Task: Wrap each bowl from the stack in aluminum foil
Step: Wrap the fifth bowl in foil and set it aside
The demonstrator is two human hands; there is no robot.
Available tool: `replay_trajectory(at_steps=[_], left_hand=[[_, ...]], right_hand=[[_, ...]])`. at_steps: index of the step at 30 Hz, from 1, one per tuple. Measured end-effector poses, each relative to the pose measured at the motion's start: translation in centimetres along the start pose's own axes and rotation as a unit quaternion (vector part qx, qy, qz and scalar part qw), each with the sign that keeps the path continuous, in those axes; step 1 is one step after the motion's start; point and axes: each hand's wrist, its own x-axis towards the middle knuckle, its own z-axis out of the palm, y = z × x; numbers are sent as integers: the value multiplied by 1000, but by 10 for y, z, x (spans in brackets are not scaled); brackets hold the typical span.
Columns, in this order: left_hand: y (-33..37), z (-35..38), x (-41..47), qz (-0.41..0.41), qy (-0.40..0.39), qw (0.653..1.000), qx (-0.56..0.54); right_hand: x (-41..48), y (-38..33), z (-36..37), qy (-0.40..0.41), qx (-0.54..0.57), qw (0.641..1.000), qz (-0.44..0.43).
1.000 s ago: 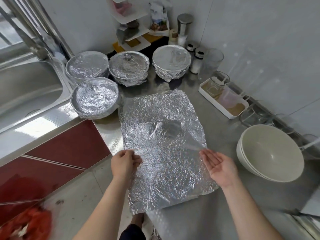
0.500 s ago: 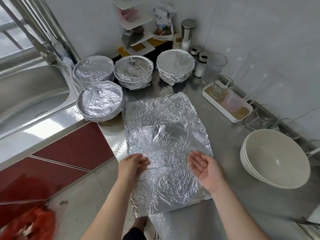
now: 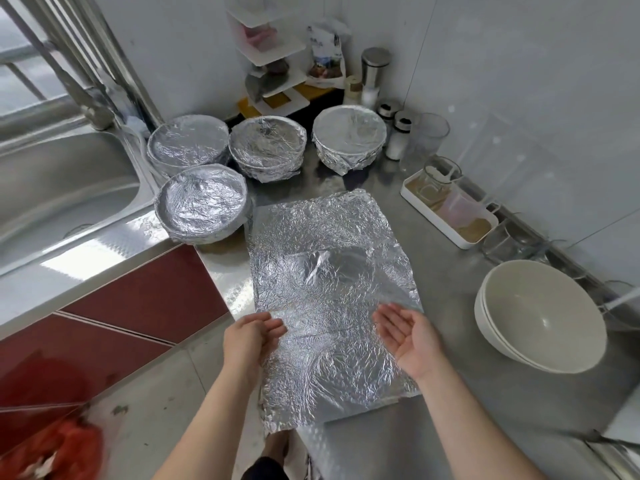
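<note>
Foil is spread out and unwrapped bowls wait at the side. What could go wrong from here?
1. The foil sheet juts past the front edge of the counter by the left hand; a nudge could drag it off.
2. It is heavily crinkled, with a folded flap mid-sheet, so it may tear when wrapped.
3. The stack of unwrapped bowls stands near glasses; the right hand could knock them.
</note>
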Motion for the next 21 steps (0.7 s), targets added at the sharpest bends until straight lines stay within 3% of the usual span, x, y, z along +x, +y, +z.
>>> replay_trajectory(at_steps=[3, 6, 7, 10, 11, 14, 16, 20, 21], left_hand=[[-3, -3, 0, 108, 63, 976, 177], [-10, -3, 1, 217, 82, 887, 399], [-11, -3, 1, 225, 77, 875, 421], [-8, 0, 1, 225, 77, 858, 455], [-8, 1, 0, 222, 77, 855, 462], [-5, 2, -7, 234, 90, 852, 460], [-6, 5, -15, 287, 79, 823, 484], [-19, 25, -28, 394, -69, 674, 621], [-22, 29, -29, 402, -82, 652, 638]], right_hand=[[-5, -2, 3, 19, -62, 998, -23], [-6, -1, -3, 82, -250, 956, -128], [-4, 2, -8, 118, -356, 909, -183], [0, 13, -23, 176, -622, 697, -310], [1, 16, -27, 177, -649, 664, -327], [2, 20, -30, 172, -667, 642, -338], [2, 20, -29, 165, -684, 626, -335], [0, 25, -29, 161, -707, 597, -344], [-1, 25, -30, 166, -706, 600, -339]])
